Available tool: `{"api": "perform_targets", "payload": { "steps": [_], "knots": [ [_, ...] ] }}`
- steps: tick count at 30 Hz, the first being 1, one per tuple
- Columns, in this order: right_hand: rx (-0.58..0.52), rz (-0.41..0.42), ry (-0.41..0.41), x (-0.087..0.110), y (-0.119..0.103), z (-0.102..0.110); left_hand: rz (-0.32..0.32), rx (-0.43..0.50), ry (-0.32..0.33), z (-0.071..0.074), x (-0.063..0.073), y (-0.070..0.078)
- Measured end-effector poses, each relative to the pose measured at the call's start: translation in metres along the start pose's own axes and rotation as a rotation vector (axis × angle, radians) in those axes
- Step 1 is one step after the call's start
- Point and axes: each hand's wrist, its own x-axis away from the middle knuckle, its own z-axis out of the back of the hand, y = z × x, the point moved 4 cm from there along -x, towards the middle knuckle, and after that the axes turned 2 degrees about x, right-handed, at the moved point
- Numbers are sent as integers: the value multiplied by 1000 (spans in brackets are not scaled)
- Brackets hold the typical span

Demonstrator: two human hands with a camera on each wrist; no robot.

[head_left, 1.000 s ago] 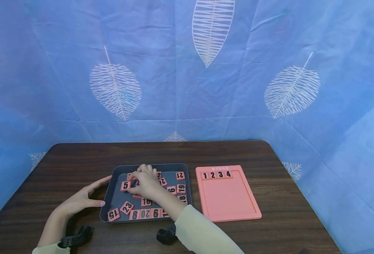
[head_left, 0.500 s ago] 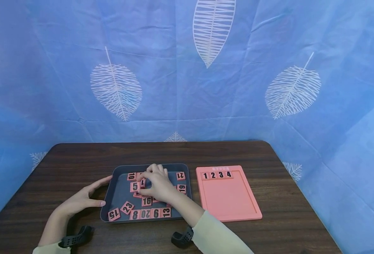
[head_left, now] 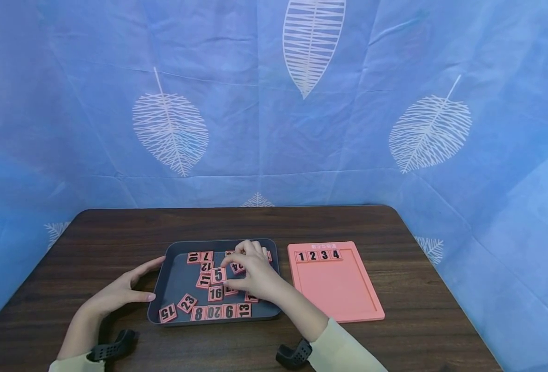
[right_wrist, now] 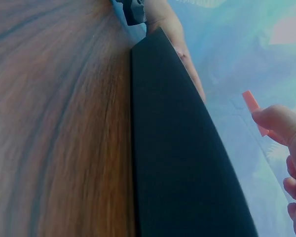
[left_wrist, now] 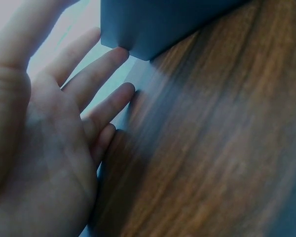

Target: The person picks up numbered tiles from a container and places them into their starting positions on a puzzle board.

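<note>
My right hand [head_left: 255, 271] pinches a pink number tile marked 5 [head_left: 218, 275] between thumb and index finger. In the right wrist view that tile [right_wrist: 255, 112] shows edge-on, raised above the rim of the dark grey tray [right_wrist: 177, 148]. My left hand [head_left: 118, 294] lies at the left side of the tray [head_left: 160, 281], thumb and fingers spread along its wall. The left wrist view shows the left fingers extended, fingertips right at the tray's corner [left_wrist: 138, 34]. Loose number tiles lie in the tray, among them 16 [head_left: 215, 293], 23 [head_left: 187, 303] and 15 [head_left: 167, 313]. The right hand hides some tiles.
Right of the tray lies a pink board [head_left: 339, 289] with a raised rim. Tiles 1 to 4 [head_left: 318, 256] sit in a row along its top. Both rest on a dark wooden table [head_left: 423, 330], with a blue leaf-patterned cloth [head_left: 237, 103] behind.
My right hand has taken hold of the tile marked 5 and moved right with it, over the other tiles. Tiles 10, 7 and 12 now show. The left hand has stayed in place.
</note>
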Motion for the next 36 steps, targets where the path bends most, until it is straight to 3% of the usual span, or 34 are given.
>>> {"api": "perform_targets", "payload": {
  "steps": [16,36],
  "knots": [
    [-5,34,55,46,32,35,-2,19,-5,-1,0,-3],
    [57,-14,125,95,99,83,7,-6,11,1,1,0]
  ]
}}
